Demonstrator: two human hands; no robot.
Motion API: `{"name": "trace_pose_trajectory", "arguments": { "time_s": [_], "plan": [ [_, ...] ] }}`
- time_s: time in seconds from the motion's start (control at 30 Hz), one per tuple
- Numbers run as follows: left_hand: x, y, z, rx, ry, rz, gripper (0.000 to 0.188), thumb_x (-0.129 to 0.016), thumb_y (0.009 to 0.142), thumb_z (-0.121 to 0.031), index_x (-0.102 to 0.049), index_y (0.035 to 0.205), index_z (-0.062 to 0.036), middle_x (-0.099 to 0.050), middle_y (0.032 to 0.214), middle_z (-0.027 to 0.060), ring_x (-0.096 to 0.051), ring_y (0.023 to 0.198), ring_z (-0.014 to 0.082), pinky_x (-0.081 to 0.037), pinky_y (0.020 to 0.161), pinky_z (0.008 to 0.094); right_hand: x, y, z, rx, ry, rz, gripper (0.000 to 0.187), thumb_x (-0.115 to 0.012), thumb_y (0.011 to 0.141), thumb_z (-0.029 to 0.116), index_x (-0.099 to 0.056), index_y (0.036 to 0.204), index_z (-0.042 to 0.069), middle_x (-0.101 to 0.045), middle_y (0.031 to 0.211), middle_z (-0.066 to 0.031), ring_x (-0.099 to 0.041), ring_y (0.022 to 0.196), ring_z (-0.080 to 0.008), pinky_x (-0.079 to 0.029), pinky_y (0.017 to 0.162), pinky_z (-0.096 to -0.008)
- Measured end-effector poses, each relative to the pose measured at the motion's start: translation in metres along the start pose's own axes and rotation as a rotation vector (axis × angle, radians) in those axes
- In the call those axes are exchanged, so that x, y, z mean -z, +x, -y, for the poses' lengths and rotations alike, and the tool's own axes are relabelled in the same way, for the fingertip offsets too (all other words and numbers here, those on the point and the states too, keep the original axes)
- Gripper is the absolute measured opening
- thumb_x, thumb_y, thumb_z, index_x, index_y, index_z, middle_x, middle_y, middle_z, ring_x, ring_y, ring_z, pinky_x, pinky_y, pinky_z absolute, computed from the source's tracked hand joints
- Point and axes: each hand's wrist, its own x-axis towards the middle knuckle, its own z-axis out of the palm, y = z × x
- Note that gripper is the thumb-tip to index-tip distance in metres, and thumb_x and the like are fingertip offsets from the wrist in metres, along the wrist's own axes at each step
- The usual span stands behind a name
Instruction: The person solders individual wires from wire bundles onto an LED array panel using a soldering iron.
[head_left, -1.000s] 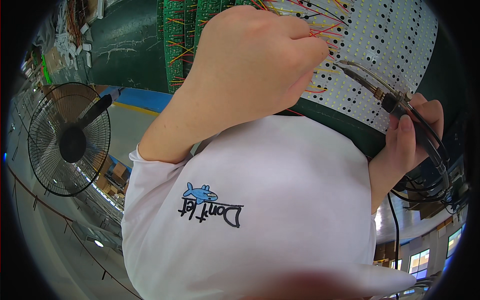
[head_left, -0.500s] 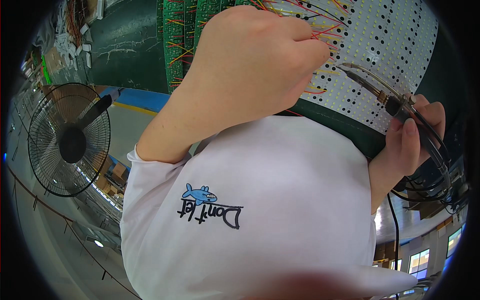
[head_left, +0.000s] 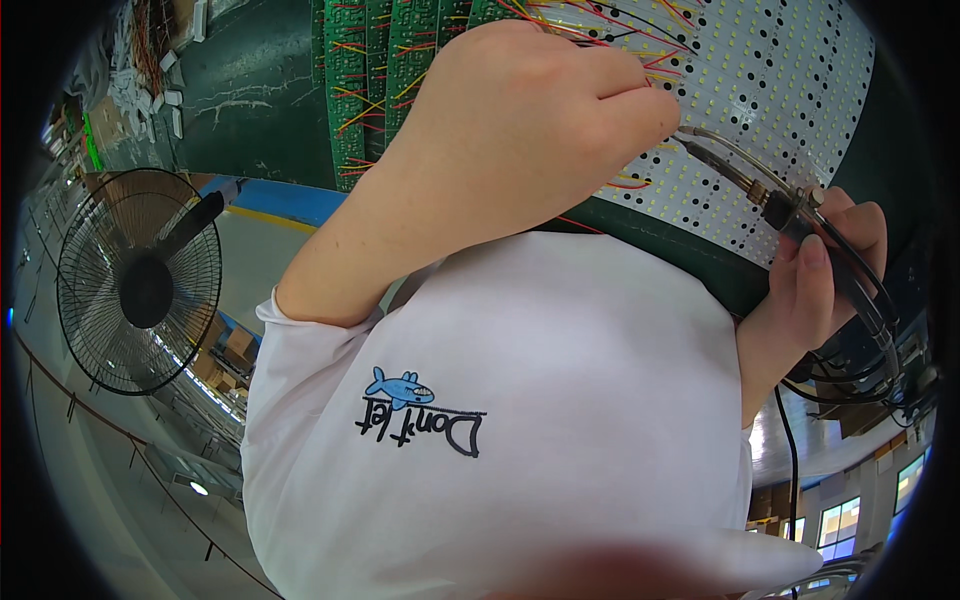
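Left hand (head_left: 550, 110): over the white board (head_left: 790, 80), fingers curled in. The tips are hidden, so I can't tell if they pinch anything.
Right hand (head_left: 830, 255): wrapped around the soldering iron (head_left: 725, 170), by the board's near right corner.
Soldering iron: it slants over the board, its tip just beside the left hand. Only a tiny gap shows there.
White board: full of little dots. Its near edge slopes down to the right.
Wires (head_left: 665, 70): red, yellow and black, on the board past the left hand.
Green boards (head_left: 350, 80): in a row to the left of that hand.
Table (head_left: 250, 115): a wide, scratched green stretch shows left of the green boards. A thin strip shows between the white board and the shirt (head_left: 560, 340).
Fan (head_left: 145, 290): off to the left, well apart from both hands.
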Motion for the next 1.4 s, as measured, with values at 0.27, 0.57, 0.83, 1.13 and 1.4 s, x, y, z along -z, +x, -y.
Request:
{"name": "trace_pose_trajectory", "arguments": {
  "time_s": [0.27,0.57,0.83,1.13,1.4],
  "plan": [
    [-0.001,0.000,0.003,-0.025,0.006,0.029,0.016,-0.078,0.076,-0.013,-0.071,0.090,-0.0138,-0.065,0.079,-0.0009,-0.063,0.065,0.0213,-0.049,0.056,0.0337,-0.006,-0.002,0.003,-0.047,-0.071,-0.114,0.038,-0.079,0.080,0.024,-0.048,0.084,0.002,-0.055,0.074,-0.0093,-0.049,0.061,-0.0117,-0.037,0.055,-0.0245],
    [-0.003,0.001,0.003,-0.007,0.000,0.034,0.016,-0.078,0.076,-0.013,-0.070,0.090,-0.0140,-0.065,0.078,-0.0010,-0.062,0.064,0.0211,-0.048,0.055,0.0339,0.001,-0.002,-0.001,-0.014,-0.008,-0.031,0.027,-0.067,0.084,0.011,-0.041,0.082,0.004,-0.049,0.075,-0.0084,-0.047,0.065,-0.0097,-0.037,0.059,-0.0192],
    [-0.002,0.001,0.002,0.001,-0.024,0.021,0.017,-0.078,0.077,-0.012,-0.069,0.091,-0.0141,-0.065,0.079,-0.0005,-0.062,0.064,0.0223,-0.048,0.056,0.0348,0.011,0.003,-0.007,0.015,0.127,-0.018,0.026,-0.068,0.084,0.013,-0.045,0.085,0.001,-0.047,0.071,-0.0076,-0.040,0.059,-0.0095,-0.034,0.053,-0.0231],
    [0.019,0.009,-0.001,-0.087,-0.169,0.184,0.020,-0.080,0.076,-0.018,-0.066,0.090,-0.0132,-0.057,0.081,0.0003,-0.055,0.069,0.0240,-0.046,0.064,0.0350,0.018,0.003,-0.010,0.037,0.194,-0.041,0.017,-0.061,0.082,0.007,-0.045,0.081,-0.001,-0.045,0.070,-0.0078,-0.042,0.061,-0.0106,-0.035,0.053,-0.0224],
    [0.014,0.001,0.003,-0.114,-0.138,0.011,0.019,-0.081,0.075,-0.016,-0.067,0.086,-0.0122,-0.060,0.083,0.0023,-0.058,0.071,0.0237,-0.047,0.065,0.0352,0.021,0.003,-0.009,0.016,0.229,-0.026,0.018,-0.060,0.083,0.009,-0.045,0.083,-0.001,-0.048,0.068,-0.0098,-0.043,0.060,-0.0102,-0.033,0.055,-0.0221]
  ]
}}
